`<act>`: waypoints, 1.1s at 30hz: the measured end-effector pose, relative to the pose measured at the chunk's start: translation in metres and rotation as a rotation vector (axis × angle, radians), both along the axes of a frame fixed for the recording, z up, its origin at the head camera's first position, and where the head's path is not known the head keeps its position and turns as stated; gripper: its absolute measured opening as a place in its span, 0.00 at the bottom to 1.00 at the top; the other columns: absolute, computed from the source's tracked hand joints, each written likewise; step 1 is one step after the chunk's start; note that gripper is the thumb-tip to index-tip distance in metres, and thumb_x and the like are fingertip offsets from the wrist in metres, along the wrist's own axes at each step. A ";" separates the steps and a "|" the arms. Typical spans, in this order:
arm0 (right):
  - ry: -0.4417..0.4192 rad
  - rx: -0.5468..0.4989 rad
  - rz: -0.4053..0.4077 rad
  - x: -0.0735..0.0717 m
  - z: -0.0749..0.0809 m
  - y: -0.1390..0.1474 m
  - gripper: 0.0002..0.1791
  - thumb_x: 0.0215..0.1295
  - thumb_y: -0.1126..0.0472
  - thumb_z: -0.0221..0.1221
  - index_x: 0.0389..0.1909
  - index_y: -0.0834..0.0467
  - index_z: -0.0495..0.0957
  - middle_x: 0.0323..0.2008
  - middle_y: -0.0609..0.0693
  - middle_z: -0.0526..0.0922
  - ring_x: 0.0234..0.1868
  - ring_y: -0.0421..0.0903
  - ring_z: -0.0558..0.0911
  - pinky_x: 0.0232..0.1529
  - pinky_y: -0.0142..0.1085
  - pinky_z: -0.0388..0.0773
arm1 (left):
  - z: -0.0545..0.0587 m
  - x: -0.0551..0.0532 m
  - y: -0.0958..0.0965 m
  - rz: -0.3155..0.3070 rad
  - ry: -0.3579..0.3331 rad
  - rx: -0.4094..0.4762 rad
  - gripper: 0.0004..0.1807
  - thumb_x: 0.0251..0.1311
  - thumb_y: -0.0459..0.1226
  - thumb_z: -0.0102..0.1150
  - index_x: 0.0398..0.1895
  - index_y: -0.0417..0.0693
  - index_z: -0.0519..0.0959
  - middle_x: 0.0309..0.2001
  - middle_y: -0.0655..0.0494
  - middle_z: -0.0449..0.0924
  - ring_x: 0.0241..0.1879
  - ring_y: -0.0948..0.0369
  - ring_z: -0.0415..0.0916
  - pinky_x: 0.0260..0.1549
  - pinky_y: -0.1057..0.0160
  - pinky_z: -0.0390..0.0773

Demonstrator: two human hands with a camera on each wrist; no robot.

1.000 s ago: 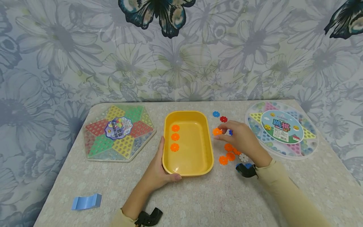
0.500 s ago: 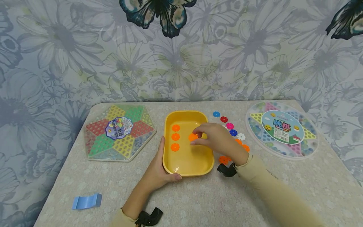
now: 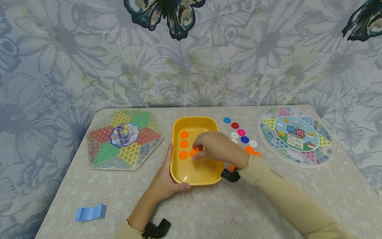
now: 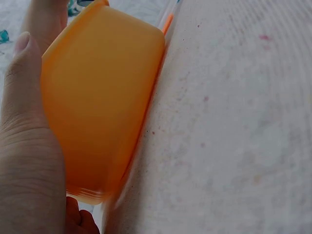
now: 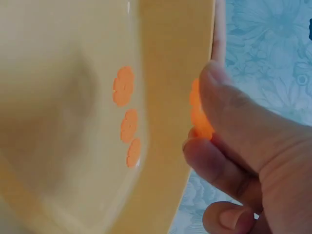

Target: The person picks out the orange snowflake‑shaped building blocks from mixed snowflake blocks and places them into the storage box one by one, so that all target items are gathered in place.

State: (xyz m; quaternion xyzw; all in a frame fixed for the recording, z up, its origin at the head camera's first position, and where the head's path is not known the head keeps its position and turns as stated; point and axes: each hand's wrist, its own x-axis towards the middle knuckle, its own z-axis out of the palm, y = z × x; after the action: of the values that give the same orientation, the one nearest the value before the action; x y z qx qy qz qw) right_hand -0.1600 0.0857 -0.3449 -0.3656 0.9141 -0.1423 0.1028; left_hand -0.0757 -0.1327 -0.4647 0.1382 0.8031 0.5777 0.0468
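My left hand (image 3: 167, 181) holds the yellow tray (image 3: 195, 172) at its near left corner, fingers along the left side and thumb on the front rim. In the left wrist view, the thumb lies against the outer wall of the yellow tray (image 4: 105, 97). Over the tray's inside, my right hand (image 3: 221, 146) pinches an orange flower-shaped plastic disc (image 3: 194, 152) between thumb and finger. The right wrist view shows this orange disc (image 5: 199, 112) partly covered by the thumb. Inside the tray along its left side, three orange discs (image 3: 184, 144) lie in a column.
Right of the tray lie loose discs: blue (image 3: 227, 120), red (image 3: 235, 125), pink (image 3: 241, 132), white (image 3: 253, 143) and orange (image 3: 249, 150). Game boxes stand at left (image 3: 125, 139) and right (image 3: 295, 136). A blue curved piece (image 3: 90, 212) lies front left.
My right hand has carried the orange disc from the loose discs leftward into the tray, close to the column's nearest disc. The left hand and tray have stayed in place.
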 end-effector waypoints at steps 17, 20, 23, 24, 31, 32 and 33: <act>-0.150 0.038 0.085 -0.008 -0.020 -0.029 0.19 0.56 0.46 0.71 0.44 0.52 0.87 0.27 0.40 0.80 0.31 0.40 0.76 0.39 0.32 0.74 | -0.002 0.000 0.000 -0.011 0.001 0.006 0.77 0.39 0.49 0.83 0.79 0.69 0.27 0.81 0.59 0.38 0.74 0.59 0.57 0.67 0.72 0.60; -0.177 0.045 0.098 -0.010 -0.025 -0.035 0.18 0.55 0.46 0.72 0.43 0.51 0.87 0.26 0.39 0.80 0.31 0.38 0.75 0.38 0.31 0.73 | -0.002 0.000 -0.001 -0.013 0.006 -0.003 0.77 0.39 0.50 0.82 0.79 0.69 0.27 0.81 0.59 0.37 0.74 0.59 0.58 0.67 0.70 0.62; -0.195 0.067 0.123 -0.011 -0.028 -0.041 0.15 0.53 0.47 0.73 0.39 0.50 0.88 0.24 0.38 0.77 0.29 0.38 0.74 0.36 0.30 0.70 | -0.003 0.000 -0.001 -0.018 0.012 -0.002 0.77 0.39 0.52 0.81 0.79 0.70 0.26 0.81 0.59 0.37 0.74 0.59 0.58 0.67 0.69 0.63; -0.198 0.076 0.129 -0.011 -0.029 -0.043 0.14 0.53 0.47 0.73 0.37 0.49 0.88 0.23 0.38 0.77 0.29 0.39 0.73 0.35 0.31 0.69 | -0.003 0.000 -0.002 -0.020 0.013 0.000 0.76 0.40 0.53 0.81 0.79 0.70 0.26 0.81 0.59 0.37 0.74 0.59 0.59 0.67 0.70 0.63; -0.094 0.159 0.139 -0.006 -0.034 -0.051 0.12 0.51 0.47 0.74 0.32 0.49 0.87 0.25 0.38 0.79 0.29 0.40 0.74 0.35 0.33 0.70 | -0.003 0.000 -0.002 -0.034 0.009 0.031 0.76 0.40 0.55 0.80 0.79 0.70 0.27 0.81 0.58 0.39 0.74 0.59 0.57 0.66 0.74 0.61; -0.077 0.164 0.139 -0.005 -0.035 -0.052 0.12 0.51 0.47 0.74 0.32 0.50 0.87 0.26 0.39 0.80 0.29 0.40 0.74 0.35 0.33 0.71 | -0.004 0.000 -0.002 -0.037 0.010 0.035 0.76 0.40 0.55 0.80 0.79 0.70 0.27 0.81 0.57 0.39 0.74 0.59 0.58 0.65 0.75 0.61; -0.056 0.168 0.146 -0.005 -0.037 -0.052 0.12 0.51 0.48 0.74 0.31 0.50 0.87 0.26 0.40 0.80 0.29 0.40 0.74 0.35 0.33 0.72 | -0.004 0.000 -0.002 -0.041 0.007 0.043 0.76 0.40 0.55 0.80 0.79 0.70 0.27 0.81 0.57 0.40 0.74 0.59 0.59 0.65 0.75 0.61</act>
State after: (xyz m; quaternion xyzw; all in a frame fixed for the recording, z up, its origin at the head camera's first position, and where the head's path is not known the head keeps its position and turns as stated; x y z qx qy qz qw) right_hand -0.1651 0.0334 -0.3815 -0.4171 0.8905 -0.0677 0.1686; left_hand -0.0760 -0.1342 -0.4683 0.1579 0.7878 0.5931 0.0528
